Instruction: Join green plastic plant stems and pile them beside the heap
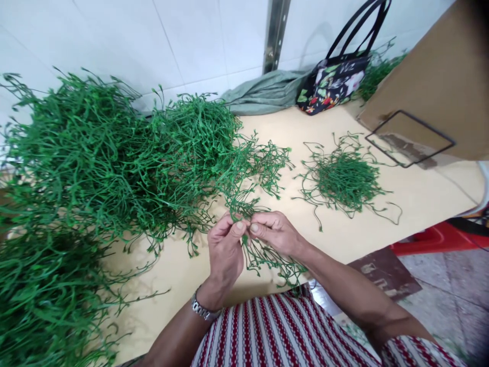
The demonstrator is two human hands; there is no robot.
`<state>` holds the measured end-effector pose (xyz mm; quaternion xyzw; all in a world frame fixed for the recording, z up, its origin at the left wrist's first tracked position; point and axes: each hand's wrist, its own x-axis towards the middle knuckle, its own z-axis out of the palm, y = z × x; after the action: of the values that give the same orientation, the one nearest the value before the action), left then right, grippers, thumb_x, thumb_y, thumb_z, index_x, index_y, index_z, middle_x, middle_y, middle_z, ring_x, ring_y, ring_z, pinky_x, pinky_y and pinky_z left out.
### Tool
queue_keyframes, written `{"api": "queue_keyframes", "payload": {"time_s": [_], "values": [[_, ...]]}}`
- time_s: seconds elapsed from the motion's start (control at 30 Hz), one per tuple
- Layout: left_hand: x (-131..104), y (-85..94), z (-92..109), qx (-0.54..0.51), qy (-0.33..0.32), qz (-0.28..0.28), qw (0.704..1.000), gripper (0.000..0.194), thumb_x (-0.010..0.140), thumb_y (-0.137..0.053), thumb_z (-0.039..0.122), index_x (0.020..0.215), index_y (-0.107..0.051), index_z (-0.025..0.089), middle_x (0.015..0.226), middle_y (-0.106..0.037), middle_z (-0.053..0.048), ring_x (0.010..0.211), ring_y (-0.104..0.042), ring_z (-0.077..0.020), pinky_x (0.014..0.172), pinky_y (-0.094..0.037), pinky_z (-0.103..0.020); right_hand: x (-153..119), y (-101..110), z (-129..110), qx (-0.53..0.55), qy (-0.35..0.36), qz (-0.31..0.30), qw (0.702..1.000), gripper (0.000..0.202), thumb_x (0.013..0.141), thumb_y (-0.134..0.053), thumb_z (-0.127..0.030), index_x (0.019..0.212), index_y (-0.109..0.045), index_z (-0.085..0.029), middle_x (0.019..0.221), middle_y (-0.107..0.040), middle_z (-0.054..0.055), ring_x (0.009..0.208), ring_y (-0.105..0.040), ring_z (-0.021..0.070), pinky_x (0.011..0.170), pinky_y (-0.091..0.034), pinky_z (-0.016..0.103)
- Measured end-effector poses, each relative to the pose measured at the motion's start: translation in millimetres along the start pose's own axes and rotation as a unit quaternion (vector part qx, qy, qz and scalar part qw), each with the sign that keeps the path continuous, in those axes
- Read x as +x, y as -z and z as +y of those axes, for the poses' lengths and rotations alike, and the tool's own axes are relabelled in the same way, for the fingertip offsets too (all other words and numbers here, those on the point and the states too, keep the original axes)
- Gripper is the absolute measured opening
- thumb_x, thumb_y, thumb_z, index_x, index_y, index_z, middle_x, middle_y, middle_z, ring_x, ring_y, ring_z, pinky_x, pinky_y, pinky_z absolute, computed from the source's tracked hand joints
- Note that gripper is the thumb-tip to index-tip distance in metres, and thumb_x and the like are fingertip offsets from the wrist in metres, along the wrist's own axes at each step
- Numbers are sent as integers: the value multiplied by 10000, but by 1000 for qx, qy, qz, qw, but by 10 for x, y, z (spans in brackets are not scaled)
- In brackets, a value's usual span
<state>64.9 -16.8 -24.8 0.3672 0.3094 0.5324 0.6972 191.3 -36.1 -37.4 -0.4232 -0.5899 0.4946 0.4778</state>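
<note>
Near the table's front edge, my left hand (228, 245) and my right hand (275, 233) meet, each with thumb and fingers pinched on a small bunch of green stems (263, 257). The stems fan out above and below my fingers, their lower ends hanging toward the striped shirt. A large heap of green stems (87, 153) covers the table to the left, and its thin right end reaches up close to my fingertips. To the right lies a smaller, separate pile of stems (349, 178).
A cardboard box (431, 76) with a black wire frame (410, 138) stands at the right. A floral bag (332, 86) and a grey-green cloth (267, 92) lie along the tiled wall. Something red (443, 238) is below the table's right edge.
</note>
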Motion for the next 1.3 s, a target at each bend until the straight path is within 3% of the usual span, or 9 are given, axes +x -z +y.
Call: {"api": "queue_keyframes", "payload": {"time_s": [0.17, 0.3, 0.43, 0.57, 0.7, 0.83, 0.93, 1.0, 1.3], "values": [[70, 11, 345, 23, -179, -10, 983, 126, 729, -646, 202, 623, -633, 135, 643, -549, -1, 500, -540, -93, 436, -430, -225, -98, 137, -89, -16, -9, 159, 987, 364, 847, -481, -431, 603, -513, -163, 487, -417, -46, 428, -353, 69, 415, -281, 200], [154, 4, 463, 50, -41, -30, 997, 118, 677, -692, 227, 628, -634, 136, 634, -574, -2, 487, -532, -96, 405, -433, -222, -157, 483, -287, -233, 66, 178, 954, 239, 868, -470, -342, 801, -625, -173, 630, -582, 6, 537, -513, 104, 497, -393, 219], [194, 19, 353, 60, 88, 12, 994, 161, 622, -729, 252, 628, -626, 128, 617, -600, -2, 511, -535, -93, 456, -472, -226, -179, 1111, -168, -558, 69, 360, 744, 274, 873, -425, -260, 1006, -644, -163, 805, -649, 83, 734, -580, 179, 676, -427, 308], [210, 56, 312, 57, 133, 14, 989, 210, 597, -738, 275, 604, -595, 122, 614, -611, -11, 518, -546, -105, 453, -488, -239, -267, 1633, 153, -716, -66, 296, 629, 354, 871, -404, -354, 987, -671, -153, 974, -628, 167, 939, -524, 307, 758, -358, 439], [219, 78, 321, 51, 139, 18, 989, 219, 589, -740, 275, 597, -581, 124, 621, -621, -14, 532, -553, -106, 460, -490, -236, -296, 1661, 176, -721, -123, 229, 643, 327, 843, -462, -360, 983, -660, -141, 1035, -617, 177, 982, -499, 349, 791, -345, 502], [228, 89, 310, 40, 131, 19, 990, 190, 590, -735, 244, 604, -588, 124, 638, -618, -10, 544, -549, -103, 466, -491, -236, -213, 1191, -154, -627, 40, 258, 734, 273, 861, -457, -281, 1002, -636, -130, 988, -635, 159, 974, -532, 281, 864, -366, 461], [221, 91, 332, 16, 85, 31, 996, 147, 612, -720, 213, 620, -596, 134, 649, -612, 1, 553, -549, -99, 476, -494, -234, -143, 712, -302, -481, 125, 56, 866, 225, 867, -473, -293, 990, -617, -171, 936, -635, 93, 914, -556, 210, 798, -439, 376], [203, 87, 371, -4, 44, 39, 998, 146, 630, -707, 204, 604, -576, 143, 644, -605, 10, 553, -548, -98, 476, -489, -230, -124, 467, -286, -417, 110, -71, 900, 191, 870, -487, -298, 938, -615, -173, 883, -629, 72, 854, -560, 183, 761, -452, 347], [84, 438, 533, 141, -26, 66, 988, 136, 685, -671, 271, 663, -609, 152, 673, -618, -6, 640, -590, -140, 629, -481, -262, -228, 383, -424, -395, 169, -57, 901, 133, 885, -447, -193, 842, -570, -169, 755, -594, 47, 751, -534, 154, 712, -415, 314]]}}
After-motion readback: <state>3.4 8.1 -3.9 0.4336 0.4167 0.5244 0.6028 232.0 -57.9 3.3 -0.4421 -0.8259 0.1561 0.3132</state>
